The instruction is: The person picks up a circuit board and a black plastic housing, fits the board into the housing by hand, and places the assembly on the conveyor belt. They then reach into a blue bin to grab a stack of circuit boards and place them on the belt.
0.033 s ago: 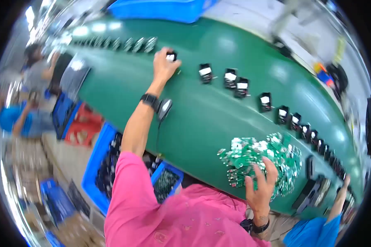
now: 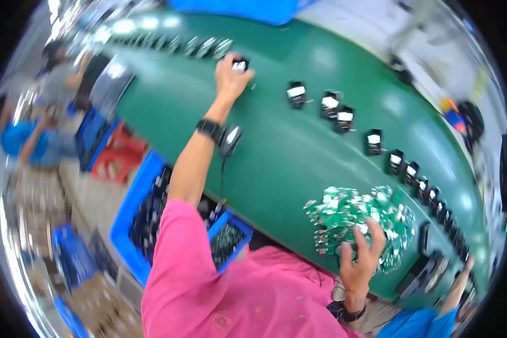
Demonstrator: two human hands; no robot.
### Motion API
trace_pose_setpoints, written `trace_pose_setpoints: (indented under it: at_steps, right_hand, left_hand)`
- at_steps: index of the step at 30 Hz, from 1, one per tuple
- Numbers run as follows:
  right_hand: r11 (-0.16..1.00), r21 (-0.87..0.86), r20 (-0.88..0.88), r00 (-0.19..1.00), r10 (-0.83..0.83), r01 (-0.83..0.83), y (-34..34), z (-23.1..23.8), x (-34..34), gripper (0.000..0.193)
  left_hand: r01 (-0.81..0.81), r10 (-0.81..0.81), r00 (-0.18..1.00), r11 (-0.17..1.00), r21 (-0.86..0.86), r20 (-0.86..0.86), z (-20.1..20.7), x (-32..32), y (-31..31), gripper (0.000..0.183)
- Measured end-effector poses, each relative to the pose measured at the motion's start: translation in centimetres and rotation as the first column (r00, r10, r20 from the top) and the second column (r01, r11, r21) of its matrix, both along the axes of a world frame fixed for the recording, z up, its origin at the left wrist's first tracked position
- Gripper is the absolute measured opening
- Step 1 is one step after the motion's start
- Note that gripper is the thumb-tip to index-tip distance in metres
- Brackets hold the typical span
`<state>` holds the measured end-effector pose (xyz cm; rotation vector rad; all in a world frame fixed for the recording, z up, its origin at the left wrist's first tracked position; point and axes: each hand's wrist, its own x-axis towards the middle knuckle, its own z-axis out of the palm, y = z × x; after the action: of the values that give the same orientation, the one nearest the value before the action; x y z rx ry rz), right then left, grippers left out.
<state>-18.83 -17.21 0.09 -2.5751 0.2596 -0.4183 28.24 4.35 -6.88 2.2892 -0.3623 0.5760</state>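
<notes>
My left hand [image 2: 232, 78] reaches far across the green table and grips a small black device [image 2: 240, 65] with a white label, fingers closed round it. Just beyond, a row of slanted green-and-silver pieces [image 2: 207, 46] runs off to the far left; motion blurs them. My right hand [image 2: 361, 260] hovers at the near edge of a heap of green circuit boards [image 2: 343, 205], fingers apart and bent, with nothing visible in them. Like devices [image 2: 296, 94] with white labels form a loose line curving to the right.
A dark corded device [image 2: 231, 141] with a pale top sits by my left wrist. Below the table edge are a blue crate [image 2: 124, 225] of black parts and a smaller blue bin [image 2: 243, 230] of boards. A co-worker's arm [image 2: 457, 286] reaches in at right.
The whole view has shifted slightly. My left hand has slid a little to the left with the black device, farther from the labelled line. My right hand stays over the board heap.
</notes>
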Motion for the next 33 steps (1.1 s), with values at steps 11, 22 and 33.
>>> trace_pose_setpoints:
  at_steps: [11, 22, 33]
  right_hand:
    - [0.971, 0.129, 0.059, 0.979, 0.197, -0.203, -1.4, -1.3, -0.1, 0.031]
    - [0.935, -0.003, -0.032, 0.935, 0.353, -0.354, 2.8, 0.2, 0.7, 0.034]
    - [0.988, 0.081, 0.099, 0.988, 0.121, -0.130, 0.4, 1.0, -3.4, 0.032]
  left_hand:
    - [-0.835, 0.840, 0.543, 0.541, 0.099, -0.007, -10.2, -36.3, 38.5, 0.045]
    - [-0.227, 0.537, 0.763, 0.744, 0.628, -0.360, -11.8, -36.5, 26.3, 0.052]
    - [0.091, -0.083, 0.996, 0.863, 0.496, -0.038, 2.5, -20.9, -3.4, 0.102]
